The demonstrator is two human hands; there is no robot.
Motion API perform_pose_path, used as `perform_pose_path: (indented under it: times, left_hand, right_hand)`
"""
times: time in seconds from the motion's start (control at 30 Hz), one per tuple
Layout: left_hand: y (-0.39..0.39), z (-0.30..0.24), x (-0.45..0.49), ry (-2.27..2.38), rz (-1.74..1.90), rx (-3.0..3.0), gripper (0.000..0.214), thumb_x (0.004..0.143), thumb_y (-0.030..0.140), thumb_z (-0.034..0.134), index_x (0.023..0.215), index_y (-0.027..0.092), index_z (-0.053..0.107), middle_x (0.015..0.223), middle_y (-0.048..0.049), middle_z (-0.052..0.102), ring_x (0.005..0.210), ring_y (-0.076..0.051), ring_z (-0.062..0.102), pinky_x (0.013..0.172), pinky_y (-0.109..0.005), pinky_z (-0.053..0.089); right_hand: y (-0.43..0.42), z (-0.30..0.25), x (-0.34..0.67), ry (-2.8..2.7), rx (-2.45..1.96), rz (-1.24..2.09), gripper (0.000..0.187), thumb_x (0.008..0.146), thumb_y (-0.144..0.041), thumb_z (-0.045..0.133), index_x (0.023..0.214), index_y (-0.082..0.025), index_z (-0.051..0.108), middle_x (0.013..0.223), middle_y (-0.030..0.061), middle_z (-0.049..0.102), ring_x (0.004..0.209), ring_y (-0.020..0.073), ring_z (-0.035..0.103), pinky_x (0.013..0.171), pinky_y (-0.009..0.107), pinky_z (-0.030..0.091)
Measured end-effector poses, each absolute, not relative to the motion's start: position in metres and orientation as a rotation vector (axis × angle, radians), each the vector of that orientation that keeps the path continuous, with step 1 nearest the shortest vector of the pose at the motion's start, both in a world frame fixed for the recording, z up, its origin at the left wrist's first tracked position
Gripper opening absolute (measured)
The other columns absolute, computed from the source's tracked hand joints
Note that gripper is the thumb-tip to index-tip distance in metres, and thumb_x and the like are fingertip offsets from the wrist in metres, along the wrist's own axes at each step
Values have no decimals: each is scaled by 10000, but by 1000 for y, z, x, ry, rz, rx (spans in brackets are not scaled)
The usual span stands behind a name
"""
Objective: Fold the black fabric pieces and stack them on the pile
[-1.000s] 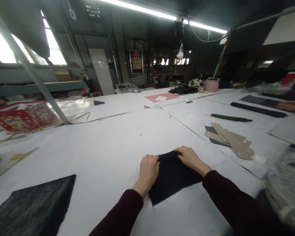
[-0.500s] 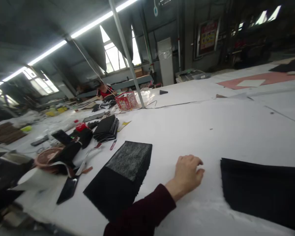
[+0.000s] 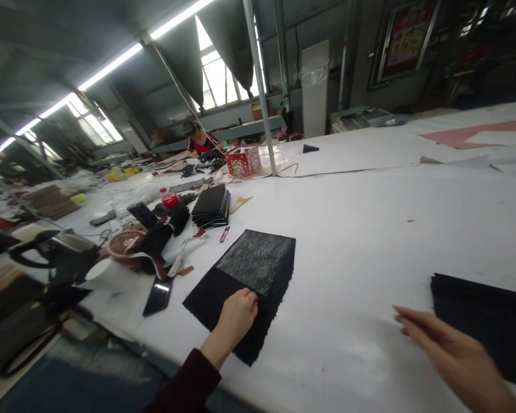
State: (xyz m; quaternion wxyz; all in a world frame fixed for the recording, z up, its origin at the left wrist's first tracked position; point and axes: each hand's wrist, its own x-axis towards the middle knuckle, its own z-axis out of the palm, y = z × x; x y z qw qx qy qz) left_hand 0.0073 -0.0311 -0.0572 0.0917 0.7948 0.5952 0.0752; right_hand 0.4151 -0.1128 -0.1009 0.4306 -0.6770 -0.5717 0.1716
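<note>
A black fabric piece (image 3: 215, 295) with a speckled grey area (image 3: 253, 258) on its upper part lies on the white table in front of me. My left hand (image 3: 235, 314) is over it, fingers curled closed at the lower edge of the grey area, and seems to pinch the cloth there. The fingertips are partly hidden. At the right, my right hand (image 3: 458, 353) is above the table, fingers stretched out to the left and holding nothing. Just behind it sits a folded stack of black fabric (image 3: 490, 321), partly covered by that hand.
Farther back stand a neat black stack (image 3: 211, 205), a small red-handled tool (image 3: 225, 234), a phone (image 3: 158, 295), a pink fan (image 3: 124, 242) and a kettle (image 3: 71, 246). A pole (image 3: 262, 92) rises beside a red box (image 3: 243, 160). A co-worker (image 3: 202, 143) sits beyond.
My left hand has moved left onto the black fabric piece, and its fingers have closed. My right hand has come into view at the right. The camera view has shifted.
</note>
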Motion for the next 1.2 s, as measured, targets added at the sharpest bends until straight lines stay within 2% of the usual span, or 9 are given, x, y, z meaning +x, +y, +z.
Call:
perform_pose_path:
  times: [0.17,0.27,0.4,0.6,0.73,0.83,0.97,1.1,1.2]
  left_hand:
    - [-23,-57,1,1680,327,2306,222,860,106,453,824,166,663,863,-65,636,837,-193,601,796,-298,432]
    - [-18,-56,-8,1610,419,2220,210,833,103,470,815,179,665,848,-45,636,802,-174,600,783,-283,431]
    - [-12,-56,-15,1496,560,2058,175,794,108,505,783,183,663,799,-24,637,759,-163,584,764,-279,423]
    - [0,-65,-41,1327,830,1622,71,757,220,622,738,164,661,684,5,624,665,-140,563,659,-244,443]
    - [4,-72,-100,1309,1157,1240,151,792,309,568,769,173,628,664,3,630,626,-140,591,632,-247,498]
    - [-7,-68,-164,1273,1482,910,131,782,275,519,815,202,624,714,-2,674,722,-157,645,723,-263,537]
    - [-41,-41,-243,1096,1913,360,264,812,194,452,978,241,652,885,13,731,906,-167,668,817,-289,558]
    - [-70,3,-270,1128,2047,495,332,907,168,361,999,301,650,981,107,728,1011,-122,635,861,-248,548]
    - [-76,29,-245,1101,1993,643,300,906,205,399,1048,297,647,1076,76,712,1066,-158,616,867,-289,554]
  right_hand:
    - [-91,-75,287,-1833,-1273,858,320,961,-386,412,1014,-231,686,1072,78,664,951,220,628,842,337,530]
    - [-79,-71,231,-2080,-1137,738,337,952,-205,372,1140,-215,652,1207,83,621,1075,217,581,943,365,484]
    - [-60,-76,190,-2388,-1112,450,421,878,-37,394,1189,-206,621,1252,71,600,1003,219,566,859,375,481]
    - [-45,-89,173,-2477,-1191,306,393,879,-1,414,1169,-170,618,1250,65,596,954,225,518,811,364,453]
    - [-47,-94,173,-2434,-1200,302,439,879,-1,400,1225,-180,602,1320,59,562,972,232,516,821,382,458]
    - [-48,-98,173,-2418,-1193,309,474,860,12,386,1224,-191,612,1331,53,558,990,236,519,845,394,462]
    - [-48,-103,172,-2426,-1187,296,499,854,22,374,1244,-187,603,1356,40,541,1001,245,515,847,399,462]
    - [-47,-106,171,-2419,-1193,280,498,853,18,366,1233,-190,610,1361,46,539,981,248,522,828,413,462]
    - [-52,-100,169,-2389,-1228,306,454,865,-17,396,1209,-207,624,1363,62,535,1009,256,530,839,430,457]
